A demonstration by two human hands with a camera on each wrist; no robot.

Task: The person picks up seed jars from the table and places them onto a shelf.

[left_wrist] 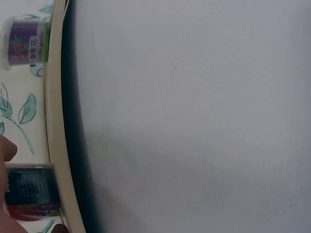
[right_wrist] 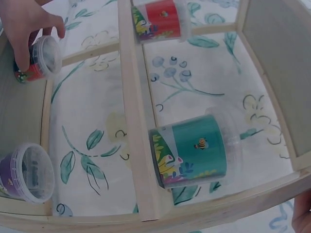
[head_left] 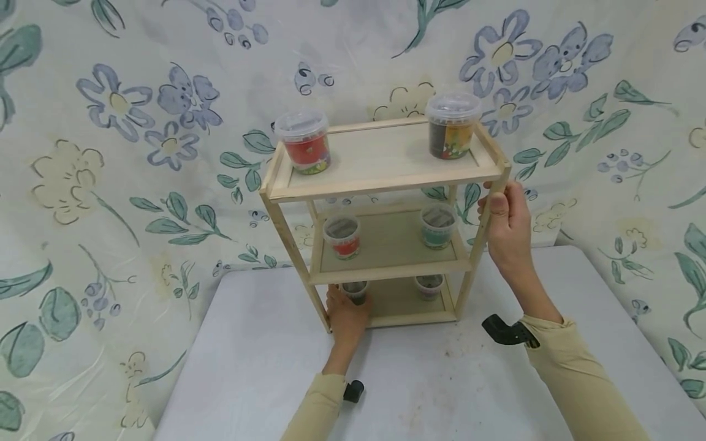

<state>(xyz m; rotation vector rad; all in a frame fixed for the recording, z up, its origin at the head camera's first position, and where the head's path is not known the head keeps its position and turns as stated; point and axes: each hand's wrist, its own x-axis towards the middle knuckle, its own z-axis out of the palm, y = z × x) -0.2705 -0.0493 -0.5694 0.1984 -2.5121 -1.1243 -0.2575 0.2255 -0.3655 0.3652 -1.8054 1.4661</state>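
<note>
On the bottom tier of the wooden shelf [head_left: 386, 177], at seven o'clock, the left hand [head_left: 344, 315] curls round a small lidded tub [head_left: 355, 290], seemingly already seated. The right hand [head_left: 510, 229] clasps the right front post. A clumsy withdrawal could tip the tub (or jolt the tubs above).

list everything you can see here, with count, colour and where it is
wooden shelf unit: 1, pale wood, three tiers, on the table against the cloth
top-tier tubs: 2, red at left, dark at right
middle-tier tubs: 2, red at left, teal at right
bottom-tier tubs: 2, dark tub at left, purple at right
table: 1, grey
floral cloth: 1, cream with blue and green flowers, behind
left hand: 1, holds the dark tub
right hand: 1, grips the shelf's right front post
</note>
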